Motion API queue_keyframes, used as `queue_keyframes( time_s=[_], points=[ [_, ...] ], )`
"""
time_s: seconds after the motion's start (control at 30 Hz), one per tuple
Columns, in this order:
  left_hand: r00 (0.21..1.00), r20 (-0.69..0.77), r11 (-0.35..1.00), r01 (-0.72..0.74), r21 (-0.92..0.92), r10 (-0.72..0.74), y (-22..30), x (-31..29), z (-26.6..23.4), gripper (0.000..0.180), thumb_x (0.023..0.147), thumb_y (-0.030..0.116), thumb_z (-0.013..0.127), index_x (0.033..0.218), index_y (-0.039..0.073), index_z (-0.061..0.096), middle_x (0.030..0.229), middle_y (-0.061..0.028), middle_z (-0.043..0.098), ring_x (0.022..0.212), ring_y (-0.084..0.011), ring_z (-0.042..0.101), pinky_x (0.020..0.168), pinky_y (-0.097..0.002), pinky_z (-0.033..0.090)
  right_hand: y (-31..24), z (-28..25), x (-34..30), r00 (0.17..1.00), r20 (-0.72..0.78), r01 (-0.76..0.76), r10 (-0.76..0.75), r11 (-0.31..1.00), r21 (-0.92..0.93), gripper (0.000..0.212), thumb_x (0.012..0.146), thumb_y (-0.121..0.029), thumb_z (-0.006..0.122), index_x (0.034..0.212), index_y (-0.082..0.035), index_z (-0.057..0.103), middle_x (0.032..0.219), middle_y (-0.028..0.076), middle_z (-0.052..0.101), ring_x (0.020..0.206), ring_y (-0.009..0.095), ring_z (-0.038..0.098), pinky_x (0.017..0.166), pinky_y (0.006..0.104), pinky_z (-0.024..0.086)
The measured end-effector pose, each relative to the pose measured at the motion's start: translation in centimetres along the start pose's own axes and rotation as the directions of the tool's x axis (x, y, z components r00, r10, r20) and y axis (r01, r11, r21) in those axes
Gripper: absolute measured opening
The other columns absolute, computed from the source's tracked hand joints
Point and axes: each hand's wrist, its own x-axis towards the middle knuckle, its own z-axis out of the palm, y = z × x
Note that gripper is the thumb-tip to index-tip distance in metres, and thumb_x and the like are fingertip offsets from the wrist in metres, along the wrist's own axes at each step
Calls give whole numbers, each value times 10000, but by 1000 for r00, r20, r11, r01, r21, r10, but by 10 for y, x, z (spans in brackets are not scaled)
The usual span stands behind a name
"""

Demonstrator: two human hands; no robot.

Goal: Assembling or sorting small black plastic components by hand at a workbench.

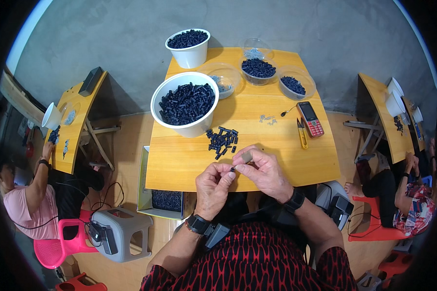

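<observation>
My left hand (212,191) pinches a small black plastic piece (232,169) between thumb and fingertips, just over the table's near edge. My right hand (264,173) meets it there, its thumb and forefinger closed at the same spot. Whatever the right fingertips grip is too small to make out. A tan wrap (246,157) covers part of a right finger. Just beyond my hands lies a loose pile of black plastic pieces (222,140). Small metal bits (267,119) are scattered farther back on the wooden table (179,167).
White tubs (183,128) (189,58) and clear bowls (260,80) (296,92) hold black pieces; another clear bowl (234,72) holds metal bits. Yellow-handled snips (303,137) lie beside a red phone (311,119). A box (143,194) stands below. Co-workers sit left (34,203) and right (405,208).
</observation>
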Motion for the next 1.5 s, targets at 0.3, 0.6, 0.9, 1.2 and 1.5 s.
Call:
queue_keyframes(
  time_s=[0.3,0.6,0.9,1.2,1.5],
  points=[
    [999,-16,996,30,88,-29,2,1,0,126,885,29,693,977,-29,630,872,-22,656,763,-62,580,709,-214,495,11,2,0,1000,3,0,0,998,59,56,893,-15,642,941,12,654,960,48,615,869,111,602,742,247,497],
    [999,-1,995,45,85,-45,3,2,-3,134,881,32,698,982,-37,643,854,-26,666,751,-62,590,699,-211,501,1,-1,4,992,31,126,-123,977,-171,50,864,13,644,910,30,638,900,93,612,798,179,614,705,284,494],
    [997,23,996,75,39,-76,4,4,-6,95,879,22,697,945,-17,641,822,-16,658,716,-61,589,662,-204,497,-12,-9,9,956,211,260,-204,923,-282,44,857,33,642,901,35,644,909,99,623,819,189,628,715,295,503],
    [994,58,996,91,11,-92,8,6,-6,106,884,33,696,952,-10,628,803,-23,654,701,-66,586,646,-196,489,-3,-7,0,994,87,75,-62,985,-158,27,856,31,659,879,29,647,903,98,647,784,160,644,704,272,514],
    [992,4,992,125,-27,-125,11,7,-9,105,884,41,699,899,3,603,771,-35,650,678,-79,600,620,-213,504,-16,3,9,943,203,326,-262,844,-426,55,816,58,610,869,46,618,871,131,622,797,275,653,692,337,515]
  ],
)
